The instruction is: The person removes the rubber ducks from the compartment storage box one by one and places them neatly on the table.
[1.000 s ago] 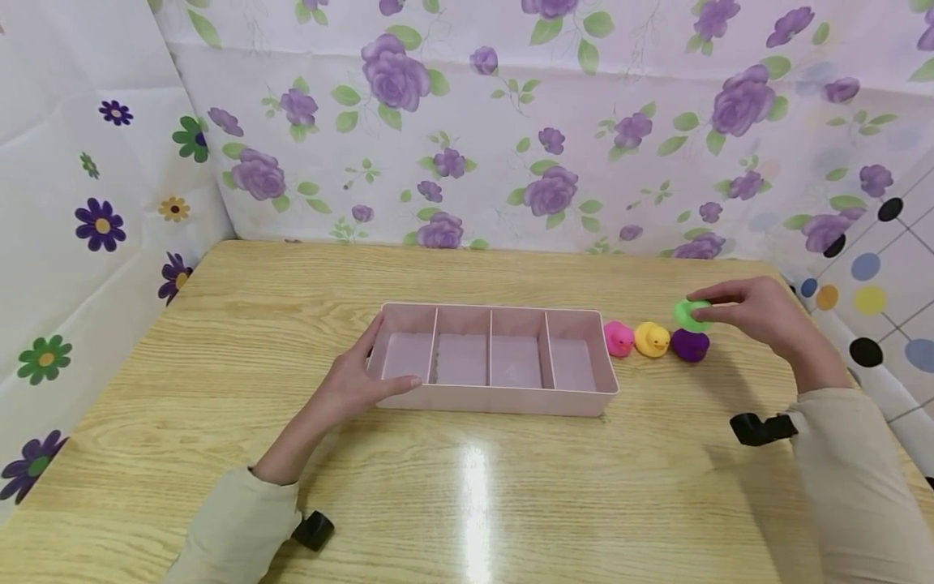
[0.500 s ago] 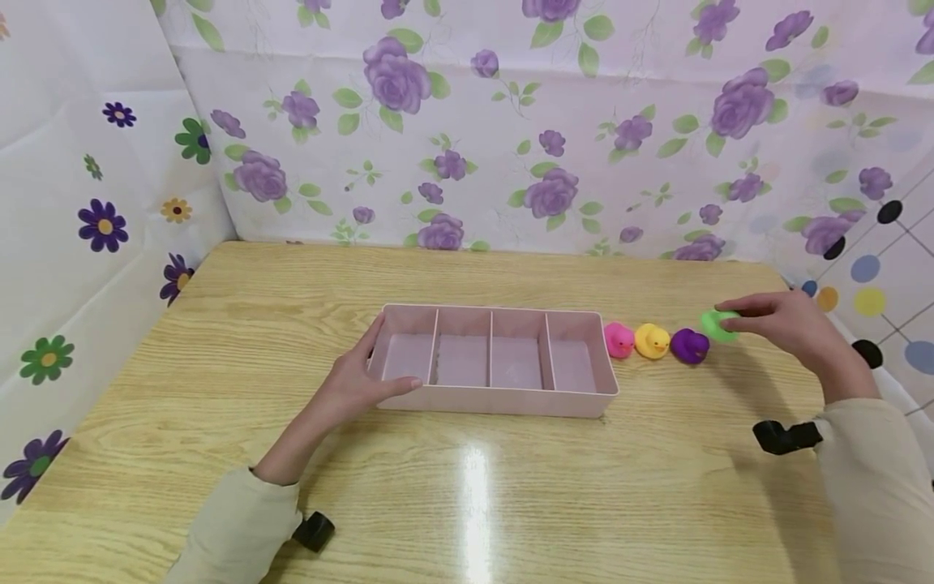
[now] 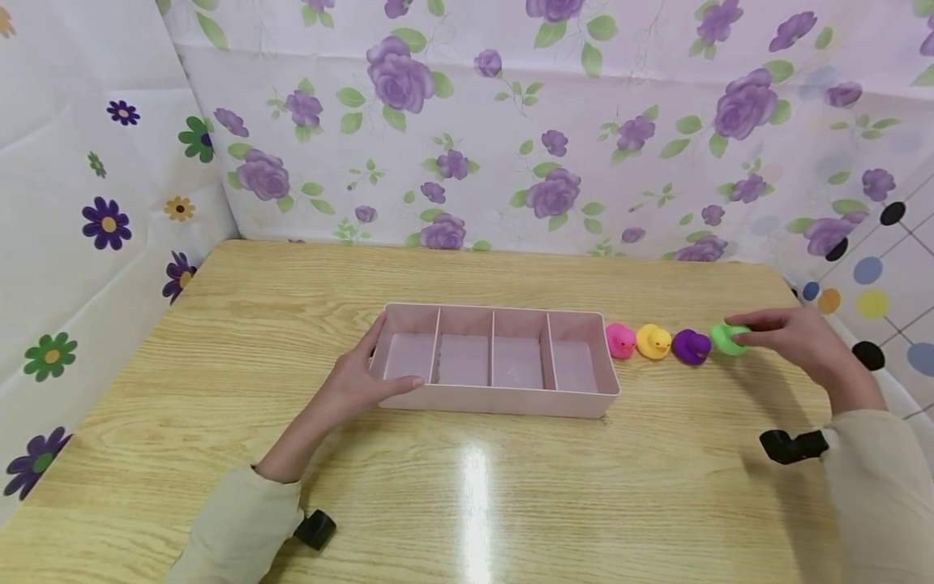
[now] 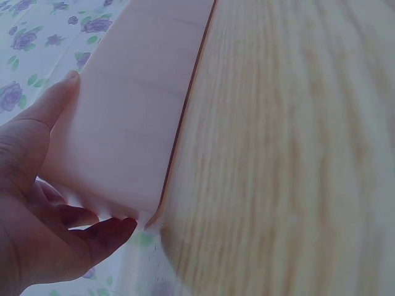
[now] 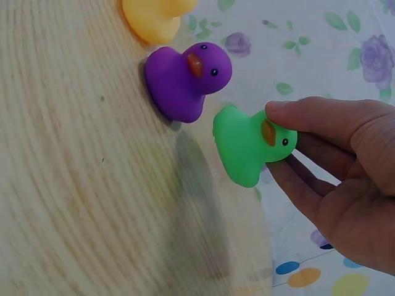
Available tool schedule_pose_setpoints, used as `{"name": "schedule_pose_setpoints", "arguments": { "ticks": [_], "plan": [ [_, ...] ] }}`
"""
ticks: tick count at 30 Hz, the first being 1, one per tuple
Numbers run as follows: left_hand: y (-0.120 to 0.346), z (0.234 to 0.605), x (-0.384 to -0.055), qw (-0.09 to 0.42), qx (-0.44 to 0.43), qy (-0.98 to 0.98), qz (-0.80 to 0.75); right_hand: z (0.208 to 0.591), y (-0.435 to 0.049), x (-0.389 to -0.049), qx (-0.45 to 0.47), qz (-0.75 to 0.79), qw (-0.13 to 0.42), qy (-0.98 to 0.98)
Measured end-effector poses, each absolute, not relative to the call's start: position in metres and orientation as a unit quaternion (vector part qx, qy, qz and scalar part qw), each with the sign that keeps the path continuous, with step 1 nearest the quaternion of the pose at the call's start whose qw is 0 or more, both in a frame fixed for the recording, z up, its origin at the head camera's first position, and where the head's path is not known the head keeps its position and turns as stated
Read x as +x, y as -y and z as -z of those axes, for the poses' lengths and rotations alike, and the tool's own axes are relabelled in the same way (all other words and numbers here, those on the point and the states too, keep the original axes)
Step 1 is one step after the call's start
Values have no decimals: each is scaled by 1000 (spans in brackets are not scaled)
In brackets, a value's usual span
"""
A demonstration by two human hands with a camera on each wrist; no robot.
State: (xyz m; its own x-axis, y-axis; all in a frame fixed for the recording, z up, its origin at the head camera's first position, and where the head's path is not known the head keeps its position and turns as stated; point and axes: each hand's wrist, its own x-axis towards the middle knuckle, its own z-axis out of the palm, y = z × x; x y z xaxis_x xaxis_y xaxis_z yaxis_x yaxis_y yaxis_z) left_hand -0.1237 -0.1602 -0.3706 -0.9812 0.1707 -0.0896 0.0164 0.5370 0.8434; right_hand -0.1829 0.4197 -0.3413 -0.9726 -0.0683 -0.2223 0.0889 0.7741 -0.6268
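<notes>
My right hand (image 3: 806, 345) pinches a green rubber duck (image 3: 727, 340) by its head, between thumb and fingers. The duck is upright beside the purple duck (image 3: 690, 346); whether its base touches the table I cannot tell. In the right wrist view, a narrow gap separates the green duck (image 5: 239, 148) from the purple duck (image 5: 182, 80). My left hand (image 3: 353, 381) holds the left end of a pale pink box (image 3: 503, 400) with several compartments, thumb on the front wall and fingers round the end. The left wrist view shows those fingers curled against the box (image 4: 129, 111).
A yellow duck (image 3: 653, 342) and a pink duck (image 3: 620, 341) continue the row leftward, the pink one close by the box's right end. The wooden table (image 3: 409, 495) ends at floral cloth (image 3: 496, 146) behind and at both sides.
My right hand has moved right and down with the green duck, from above the purple duck to its right side. The left hand and the box have stayed in place.
</notes>
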Motion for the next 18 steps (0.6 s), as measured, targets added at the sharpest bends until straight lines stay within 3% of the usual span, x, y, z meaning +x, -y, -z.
{"name": "schedule_pose_setpoints", "arguments": {
  "ticks": [18],
  "plan": [
    [160,371,-124,80,54,-874,-476,362,-426,-178,2,342,114,-933]
  ]
}}
